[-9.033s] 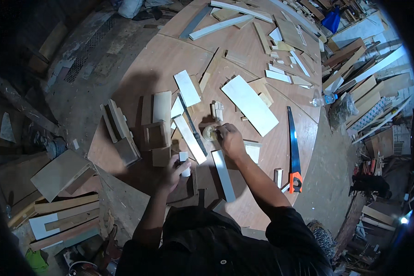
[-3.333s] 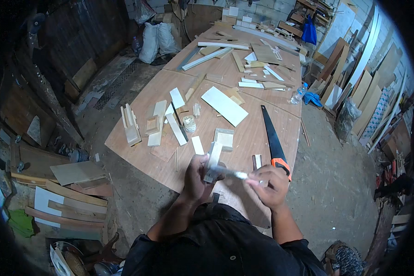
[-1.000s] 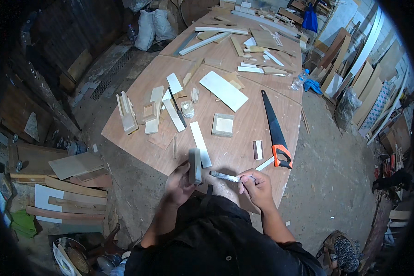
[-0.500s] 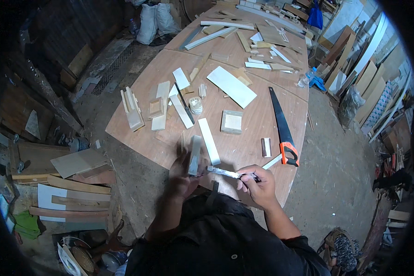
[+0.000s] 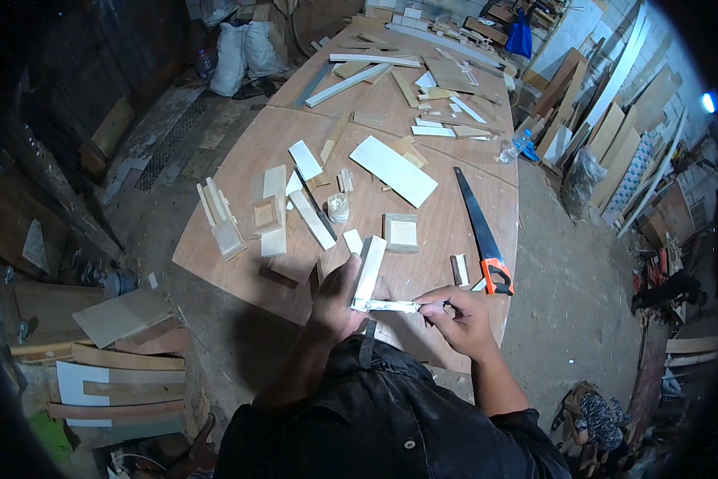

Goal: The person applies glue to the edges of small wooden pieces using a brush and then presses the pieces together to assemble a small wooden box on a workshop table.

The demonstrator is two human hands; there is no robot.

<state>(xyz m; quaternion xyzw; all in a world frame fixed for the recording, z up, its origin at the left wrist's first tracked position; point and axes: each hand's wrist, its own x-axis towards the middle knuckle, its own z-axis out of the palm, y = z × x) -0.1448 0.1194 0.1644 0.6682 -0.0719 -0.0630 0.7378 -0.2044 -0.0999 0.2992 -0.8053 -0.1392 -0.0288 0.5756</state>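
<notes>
My left hand (image 5: 334, 302) is wrapped around a pale wooden block (image 5: 370, 270), which tilts up above the table's near edge. Pinched in my right hand (image 5: 464, 321) is a thin stick smeared with white (image 5: 395, 306); I cannot tell whether it is a brush. The stick's far end touches the lower end of the block. Beyond the block stands a small open jar (image 5: 339, 207) with whitish contents. A square wooden piece with a recessed middle (image 5: 401, 231) lies to its right. A pale strip (image 5: 352, 240) is partly hidden behind the block.
A handsaw with an orange and black handle (image 5: 493, 271) lies along the right of the wooden table (image 5: 447, 219). Wide white boards (image 5: 395, 170), small frames (image 5: 267, 214) and offcuts are spread across the top. At lower right, another person (image 5: 594, 415) is bent low.
My left hand has turned the block so its pale face shows, and raised it slightly. The stick's tip now meets the block's lower end. The whole view has shifted a little.
</notes>
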